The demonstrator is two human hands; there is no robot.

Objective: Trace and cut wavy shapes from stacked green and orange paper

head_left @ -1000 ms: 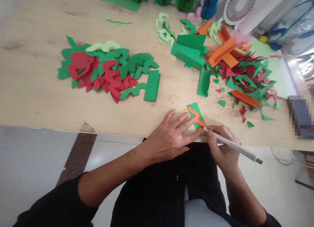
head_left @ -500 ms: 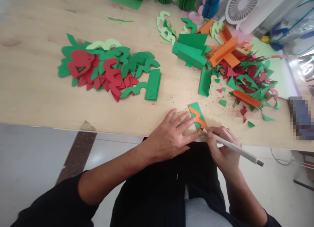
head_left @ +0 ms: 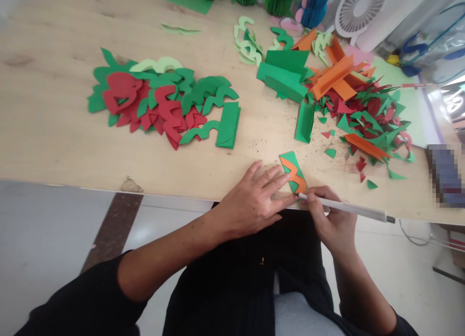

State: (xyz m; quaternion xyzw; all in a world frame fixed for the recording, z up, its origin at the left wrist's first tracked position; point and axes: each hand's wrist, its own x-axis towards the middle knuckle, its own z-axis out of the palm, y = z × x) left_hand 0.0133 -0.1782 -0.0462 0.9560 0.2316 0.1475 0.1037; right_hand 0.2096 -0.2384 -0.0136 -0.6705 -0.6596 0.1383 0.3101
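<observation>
1. At the near edge of the table (head_left: 163, 169), held an orange wavy strip (head_left: 293, 174) flat on a piece of green paper (head_left: 292, 158) with the left hand (head_left: 254, 200).
2. Spread that hand wide, palm down, reaching onto the left side of the green paper.
3. Pinched a white pen (head_left: 352, 209) in the right hand (head_left: 332, 217), with its tip pointing left, at the near end of the strip.
4. Had the green paper just ahead of both hands and between them, slanting long ways from far left to near right.
5. Had both hands close to its near end, left hand touching, right hand just beside.
6. Could not quite tell about the tip touching paper: too small.
</observation>
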